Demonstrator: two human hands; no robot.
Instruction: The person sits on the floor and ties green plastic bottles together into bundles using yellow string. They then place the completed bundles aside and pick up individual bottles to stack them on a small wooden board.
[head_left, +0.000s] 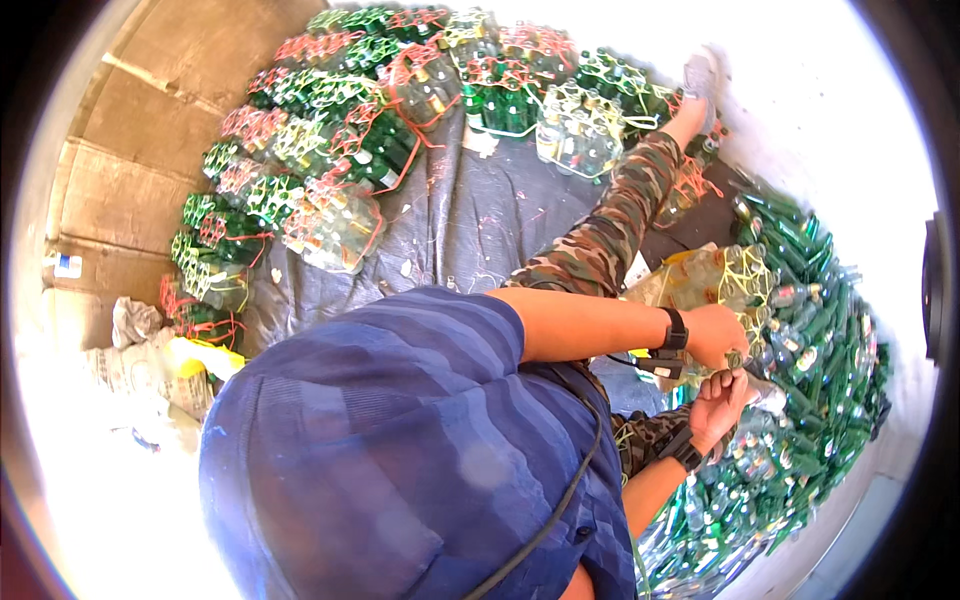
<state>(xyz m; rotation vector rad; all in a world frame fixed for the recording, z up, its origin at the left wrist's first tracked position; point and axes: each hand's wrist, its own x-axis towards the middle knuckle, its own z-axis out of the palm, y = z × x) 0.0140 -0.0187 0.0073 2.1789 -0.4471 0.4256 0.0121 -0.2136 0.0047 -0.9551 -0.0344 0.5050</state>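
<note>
My left hand (716, 334) reaches over the near end of a bundle of clear glass bottles (694, 274). Pale yellow plastic cord (746, 274) criss-crosses the bottle necks. A greenish bottle mouth (733, 360) shows right at the fingertips of my left hand. Just below it, my right hand (718, 409) is turned partly palm up with curled fingers, close to the left. Whether either hand grips the bottle neck or a strand of cord is too small to tell. Black bands circle both wrists, and a small dark device (660, 366) hangs by the left one.
Loose green and clear bottles (817, 382) are heaped beyond my hands. Corded bottle bundles (337, 217) stand in rows along cardboard sheets (142, 157) and the far edge. My outstretched leg (600, 225) crosses a dark plastic sheet (487, 195). A crumpled yellow bag (199, 356) lies at left.
</note>
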